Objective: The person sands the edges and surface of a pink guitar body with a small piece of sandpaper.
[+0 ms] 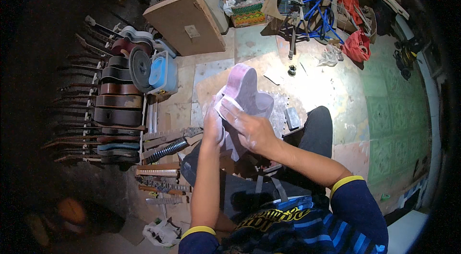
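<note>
A small guitar-shaped body (pixel 248 88), pinkish along its side and grey on its broad face, stands tilted above my lap and is dusted with pale powder. My left hand (pixel 212 123) is closed around its near left edge, the thumb side up; some of those fingers are hidden behind it. With bent fingers, my right hand (pixel 253 131) presses a folded white sheet (pixel 226 106), perhaps sandpaper, against the body's side close to my left hand. White dust coats the right fingers. A grey rectangular block (pixel 292 118) lies on the board beside my right knee.
Several guitars (pixel 118 102) stand in a row on the left, beside a clear bin with a blue tub (pixel 157 71). Guitar necks (pixel 165 147) lie near my left knee. Beyond are a wooden panel (pixel 189 26), a patterned box (pixel 247 11), blue hose (pixel 326 18) and red bags (pixel 356 45).
</note>
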Available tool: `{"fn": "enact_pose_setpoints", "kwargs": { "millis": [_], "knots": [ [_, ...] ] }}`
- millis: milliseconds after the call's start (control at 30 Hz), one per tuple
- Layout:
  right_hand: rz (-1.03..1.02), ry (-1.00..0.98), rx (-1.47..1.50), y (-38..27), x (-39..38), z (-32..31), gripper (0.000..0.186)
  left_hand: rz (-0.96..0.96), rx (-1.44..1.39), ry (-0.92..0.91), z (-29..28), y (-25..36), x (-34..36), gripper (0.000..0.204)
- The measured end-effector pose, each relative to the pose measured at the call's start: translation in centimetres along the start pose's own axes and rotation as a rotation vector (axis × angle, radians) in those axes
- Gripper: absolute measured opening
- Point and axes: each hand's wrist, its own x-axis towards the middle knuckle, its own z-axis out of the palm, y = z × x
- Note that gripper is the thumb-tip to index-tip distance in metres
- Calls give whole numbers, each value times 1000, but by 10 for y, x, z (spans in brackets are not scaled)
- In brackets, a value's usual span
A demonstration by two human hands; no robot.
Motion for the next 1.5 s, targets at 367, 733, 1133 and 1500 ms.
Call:
{"fn": "enact_pose_setpoints", "kwargs": {
  "millis": [367,733,1133,1500],
  "knots": [
    [65,57,-122,23,6,6,81,-38,-210,-75,9,10,-7,68],
    [-67,30,-113,27,10,-4,80,-89,-343,-236,-7,22,-1,79],
    [102,-88,485,-15,-53,62,68,-312,665,-290,-22,47,5,78],
    [39,-167,205,-24,-59,42,68,-314,729,-384,-10,44,-2,79]
  ]
}}
